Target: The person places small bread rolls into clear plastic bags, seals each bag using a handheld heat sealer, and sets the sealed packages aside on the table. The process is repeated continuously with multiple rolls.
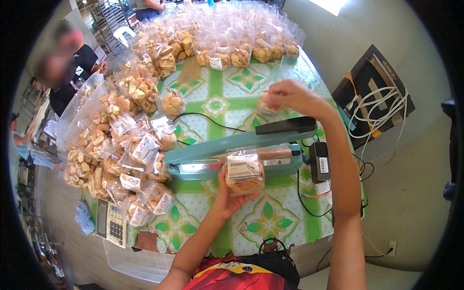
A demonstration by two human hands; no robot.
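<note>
My left hand is wrapped round a clear bag of biscuits with a white label, holding it upright at the front of the sealer. The teal impulse sealer lies across the table; its black-handled arm is raised at the right end. Beyond it, my right hand reaches over with bent fingers closed at another clear bag of biscuits. The fingers partly cover that bag, and their exact grip is hard to see. A further small biscuit bag stands to the left of it.
Filled biscuit bags crowd the table's left side and far end. A calculator lies at the front left. A black power adapter and cables sit right of the sealer. Two people are at the left.
</note>
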